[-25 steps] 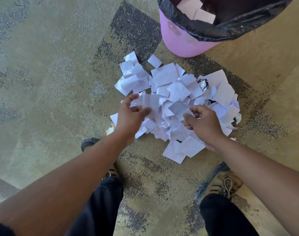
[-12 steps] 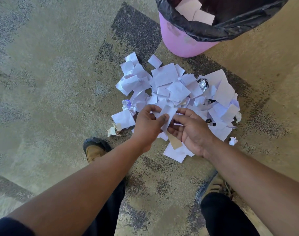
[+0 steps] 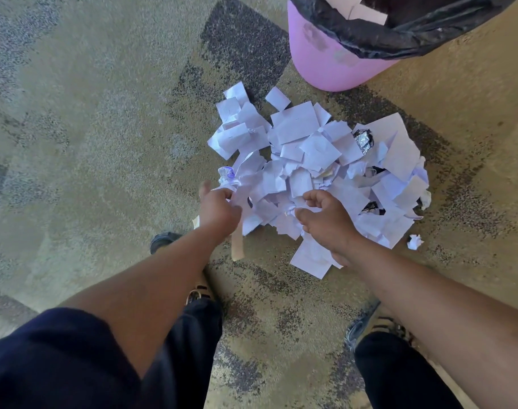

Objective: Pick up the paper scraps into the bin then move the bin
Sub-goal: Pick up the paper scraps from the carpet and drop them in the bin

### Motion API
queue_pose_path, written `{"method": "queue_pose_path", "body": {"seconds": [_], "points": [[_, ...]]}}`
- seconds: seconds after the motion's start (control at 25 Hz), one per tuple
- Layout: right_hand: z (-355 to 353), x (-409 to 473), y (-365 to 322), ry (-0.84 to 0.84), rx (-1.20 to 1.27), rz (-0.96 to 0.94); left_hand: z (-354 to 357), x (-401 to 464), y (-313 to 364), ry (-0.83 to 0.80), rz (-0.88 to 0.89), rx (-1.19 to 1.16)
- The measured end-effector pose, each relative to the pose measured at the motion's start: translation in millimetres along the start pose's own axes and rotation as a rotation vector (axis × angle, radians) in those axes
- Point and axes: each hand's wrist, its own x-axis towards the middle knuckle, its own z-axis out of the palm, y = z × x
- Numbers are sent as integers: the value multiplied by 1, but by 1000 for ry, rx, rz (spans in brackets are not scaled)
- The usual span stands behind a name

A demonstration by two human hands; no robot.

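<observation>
A heap of white paper scraps (image 3: 308, 149) lies on the carpet in front of me. The pink bin (image 3: 325, 60) with a black liner (image 3: 399, 39) stands beyond it at the top right, with a few scraps inside. My left hand (image 3: 218, 208) is at the heap's near left edge, fingers curled around scraps. My right hand (image 3: 325, 219) rests on the near middle of the heap, fingers bent and clawing into the papers. A tan strip (image 3: 237, 246) hangs below my left hand.
A crumpled paper ball (image 3: 414, 242) lies apart at the right of the heap. Bits of foil (image 3: 363, 140) are mixed into the scraps. My shoes (image 3: 163, 242) stand on the patterned carpet (image 3: 89, 143) close behind the heap.
My hands, which met over the near edge of the heap half a second ago, have parted; the left slid left, the right stayed over the middle. Scraps have been bunched nearer.
</observation>
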Motion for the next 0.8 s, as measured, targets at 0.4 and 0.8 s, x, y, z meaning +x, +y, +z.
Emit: {"method": "queue_pose_path", "body": {"seconds": [0.4, 0.8], "points": [[4, 2, 0, -5, 8, 11, -18, 4, -17, -21, 142, 95], [-9, -74, -66, -329, 641, 54, -62, -100, 69, -336, 57, -1121]]}}
